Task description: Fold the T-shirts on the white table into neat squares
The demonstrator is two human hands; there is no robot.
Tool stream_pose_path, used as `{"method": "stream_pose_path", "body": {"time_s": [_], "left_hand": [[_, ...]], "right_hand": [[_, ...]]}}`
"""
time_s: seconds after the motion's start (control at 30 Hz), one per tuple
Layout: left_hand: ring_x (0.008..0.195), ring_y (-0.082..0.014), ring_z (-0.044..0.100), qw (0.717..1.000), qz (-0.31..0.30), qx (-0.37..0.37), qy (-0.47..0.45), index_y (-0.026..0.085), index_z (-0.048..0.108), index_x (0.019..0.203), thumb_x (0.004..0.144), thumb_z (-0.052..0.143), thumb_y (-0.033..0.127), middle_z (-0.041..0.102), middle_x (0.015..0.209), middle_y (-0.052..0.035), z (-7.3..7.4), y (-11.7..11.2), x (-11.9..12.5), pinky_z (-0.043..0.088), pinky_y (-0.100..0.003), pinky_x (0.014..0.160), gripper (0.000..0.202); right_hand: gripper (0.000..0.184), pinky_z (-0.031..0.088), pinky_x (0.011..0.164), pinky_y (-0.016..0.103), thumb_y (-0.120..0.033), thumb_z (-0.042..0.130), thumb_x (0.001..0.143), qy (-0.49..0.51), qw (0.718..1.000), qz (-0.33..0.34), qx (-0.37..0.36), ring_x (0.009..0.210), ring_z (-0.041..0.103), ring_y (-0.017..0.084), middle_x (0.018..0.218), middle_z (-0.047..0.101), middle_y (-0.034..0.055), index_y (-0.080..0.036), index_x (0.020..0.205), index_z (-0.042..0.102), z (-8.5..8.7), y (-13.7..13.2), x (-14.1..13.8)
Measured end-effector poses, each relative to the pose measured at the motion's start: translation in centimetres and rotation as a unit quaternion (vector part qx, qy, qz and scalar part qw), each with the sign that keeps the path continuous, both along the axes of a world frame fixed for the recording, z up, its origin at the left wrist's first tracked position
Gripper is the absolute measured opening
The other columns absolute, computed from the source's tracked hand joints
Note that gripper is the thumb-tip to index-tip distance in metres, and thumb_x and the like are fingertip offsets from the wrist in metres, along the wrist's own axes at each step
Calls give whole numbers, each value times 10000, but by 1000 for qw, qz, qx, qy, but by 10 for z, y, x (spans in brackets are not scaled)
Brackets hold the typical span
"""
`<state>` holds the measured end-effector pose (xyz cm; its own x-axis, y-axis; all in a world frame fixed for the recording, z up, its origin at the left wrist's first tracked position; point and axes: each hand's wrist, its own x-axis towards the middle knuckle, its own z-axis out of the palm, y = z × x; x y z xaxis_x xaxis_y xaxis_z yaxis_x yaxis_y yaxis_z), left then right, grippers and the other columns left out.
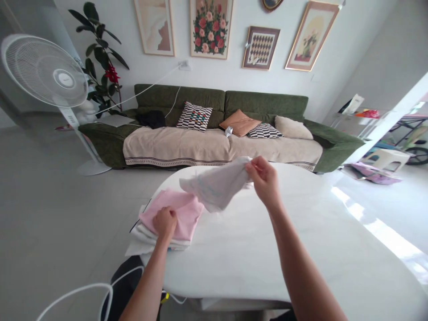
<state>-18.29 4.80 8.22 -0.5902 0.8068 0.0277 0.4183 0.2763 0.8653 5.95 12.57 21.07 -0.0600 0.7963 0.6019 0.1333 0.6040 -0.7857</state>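
White cloth (217,187), thin and creased with a faint pale blue mark on it, hangs in the air over the left part of the bench (267,254), held up by its far right corner. The right hand (264,179) has that corner pinched between thumb and fingers, its grip closed on the fabric. The rest of the cloth sags down and to the left until its low edge comes over the pink cloth (189,209). The pink cloth lies folded on top of a small pile (147,238) of folded white pieces at the near left edge of the bench (one piece low in the pile shows a dark border). The left hand (165,221) rests on the near part of the pink cloth with its fingers curled under; whether its grip has hold of any fabric I cannot tell. The bench is white, glossy and rounded, with bright daylight streaking its right side.

Beyond the far edge of the bench stands a dark green sofa (264,103) with a beige throw (180,145) spread over its seat. On it are several cushions (194,117): two chequered in black and white, one tan, one cream. A white pedestal fan (45,69) stands on the floor at the far left, with a dark-leaved plant (100,51) bearing a red flower just behind it. Four framed pictures (210,27) hang on the wall above the sofa. A white cable (76,292) loops across the floor at the near left.
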Motion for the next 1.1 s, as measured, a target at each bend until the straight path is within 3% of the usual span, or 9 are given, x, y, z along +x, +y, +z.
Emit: {"method": "stream_pose_path", "body": {"time_s": [0.13, 0.27, 0.37, 0.53, 0.63, 0.83, 0.9, 1.0, 1.1], "left_hand": [[960, -192, 494, 984, 101, 127, 76, 133, 549, 981, 833, 464, 298, 538, 1020, -74, 36, 1, -12, 409, -363, 845, 237], [844, -159, 502, 880, 223, 323, 269, 161, 574, 880, 799, 500, 263, 558, 856, -43, 91, -7, -25, 399, -310, 810, 150], [830, -158, 505, 840, 249, 340, 342, 158, 584, 863, 803, 490, 267, 558, 814, -48, 103, 6, -31, 405, -285, 781, 156], [804, -173, 549, 934, 98, 57, 339, 146, 601, 893, 801, 458, 271, 597, 864, -80, 27, 58, -39, 421, -282, 720, 212], [850, -191, 570, 937, -66, -132, 316, 146, 611, 916, 756, 511, 249, 628, 905, -89, -27, 69, -31, 430, -296, 734, 216], [1084, -219, 460, 920, -127, -90, 359, 133, 542, 1088, 817, 402, 266, 531, 1133, -135, -57, 48, 36, 346, -364, 922, 332], [1081, -185, 464, 896, -265, -67, 349, 158, 541, 1099, 807, 428, 301, 532, 1136, -109, -61, 36, 66, 341, -301, 937, 344], [1194, -261, 356, 822, -452, -102, 331, 209, 502, 1163, 656, 606, 449, 439, 1266, -112, -74, 14, 104, 336, -368, 948, 570], [1246, -336, 251, 810, -453, -125, 350, 236, 452, 1214, 564, 686, 442, 357, 1336, -126, -86, -3, 122, 323, -461, 927, 721]], "right_hand": [[176, 214, 424, 188, -296, 571, 753, 13, 999, 8, 38, 473, 294, 55, 560, 357, -70, -192, 667, 456, 36, -33, 44], [151, 218, 427, 203, -257, 566, 762, 76, 995, 44, 38, 463, 294, 63, 567, 390, -66, -205, 677, 453, 64, -51, 53], [159, 231, 418, 196, -292, 547, 772, 119, 991, 18, 56, 449, 282, 57, 577, 393, -73, -216, 694, 430, 58, -28, 53], [208, 378, 518, 201, -389, 365, 828, -102, 980, -167, -33, 594, 485, 82, 788, 541, -16, -228, 930, 448, -14, 49, 75], [222, 412, 619, 266, -334, 405, 801, -239, 950, -164, -119, 648, 552, 126, 826, 597, 36, -195, 939, 509, -80, 59, 99], [277, 406, 672, 276, -263, 658, 585, -366, 905, -88, -198, 744, 569, 192, 800, 627, 60, -173, 842, 605, -192, -7, 105], [357, 394, 688, 261, -242, 684, 551, -378, 901, -74, -201, 824, 554, 201, 868, 620, 62, -186, 893, 599, -213, -28, 94], [95, 361, 612, 241, -243, 548, 702, -374, 901, -86, -203, 720, 545, 170, 769, 604, 48, -188, 768, 588, -224, -43, 81], [229, 307, 521, 229, -297, 429, 792, -343, 911, -111, -200, 542, 474, 127, 571, 526, 7, -181, 618, 523, -209, -39, 81]]}}
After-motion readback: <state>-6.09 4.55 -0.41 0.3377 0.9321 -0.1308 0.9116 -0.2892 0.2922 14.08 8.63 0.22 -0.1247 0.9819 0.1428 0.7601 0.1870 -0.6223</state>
